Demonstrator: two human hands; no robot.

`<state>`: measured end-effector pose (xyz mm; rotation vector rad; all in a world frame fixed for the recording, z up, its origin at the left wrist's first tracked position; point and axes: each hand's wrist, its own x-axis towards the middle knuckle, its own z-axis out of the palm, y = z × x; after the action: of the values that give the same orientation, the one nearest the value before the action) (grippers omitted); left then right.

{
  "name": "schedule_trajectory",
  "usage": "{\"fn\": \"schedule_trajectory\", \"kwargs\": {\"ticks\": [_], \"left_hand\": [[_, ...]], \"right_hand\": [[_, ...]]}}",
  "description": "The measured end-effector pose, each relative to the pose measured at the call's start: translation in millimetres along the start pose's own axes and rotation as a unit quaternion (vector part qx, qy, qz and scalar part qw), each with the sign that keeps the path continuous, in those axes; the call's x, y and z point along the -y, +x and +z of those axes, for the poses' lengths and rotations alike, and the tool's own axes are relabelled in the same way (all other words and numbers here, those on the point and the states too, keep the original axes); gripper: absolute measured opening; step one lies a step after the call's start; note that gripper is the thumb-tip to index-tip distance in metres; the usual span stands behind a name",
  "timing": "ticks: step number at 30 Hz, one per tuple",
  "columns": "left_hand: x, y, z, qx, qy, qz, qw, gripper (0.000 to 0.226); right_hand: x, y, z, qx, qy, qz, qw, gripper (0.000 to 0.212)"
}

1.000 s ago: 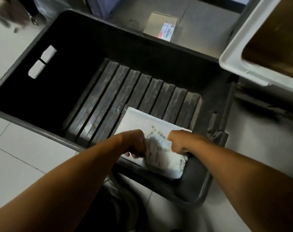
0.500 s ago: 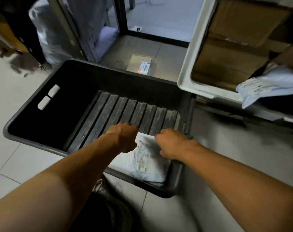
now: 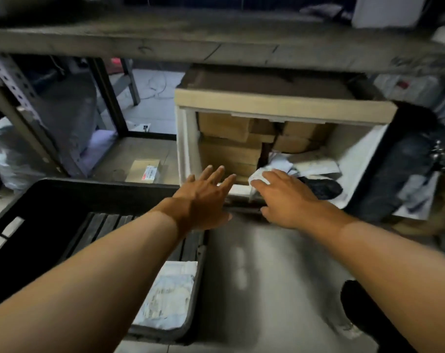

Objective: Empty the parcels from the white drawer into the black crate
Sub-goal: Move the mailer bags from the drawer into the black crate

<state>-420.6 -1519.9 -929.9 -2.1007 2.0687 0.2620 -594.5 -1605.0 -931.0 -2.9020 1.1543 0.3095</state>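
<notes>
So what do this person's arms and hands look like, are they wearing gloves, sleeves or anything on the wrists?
Nothing is worn that shows. The left hand and right hand are bare, with no gloves, rings or markings visible. Both forearms are bare as far as the picture's lower edge, so no sleeve shows. Neither wrist carries a watch or band.

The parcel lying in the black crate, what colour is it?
White, with a printed label, seen in the head view: the parcel lies in the black crate.
</notes>
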Motion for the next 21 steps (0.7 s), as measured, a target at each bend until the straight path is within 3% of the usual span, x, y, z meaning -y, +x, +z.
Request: {"fn": "schedule_trajectory", "kwargs": {"ticks": [6,14,17,21], "left_hand": [[-19,27,-39,-0.016,0.050,0.050,0.997,0.078],[-22,63,-8,0.036,0.005,0.045,0.998,0.087],[-23,68,-6,0.024,-0.026,0.044,0.998,0.083],[-15,69,-8,-0.015,-0.148,0.002,0.989,0.073]], "right_hand": [[-50,7,-18,-0.001,-0.016,0.047,0.999,0.063],[-54,37,12,-0.036,0.001,0.071,0.997,0.056],[-48,47,15,-0.072,0.006,0.077,0.994,0.041],[-45,56,5,-0.167,0.110,0.090,0.976,0.018]]}}
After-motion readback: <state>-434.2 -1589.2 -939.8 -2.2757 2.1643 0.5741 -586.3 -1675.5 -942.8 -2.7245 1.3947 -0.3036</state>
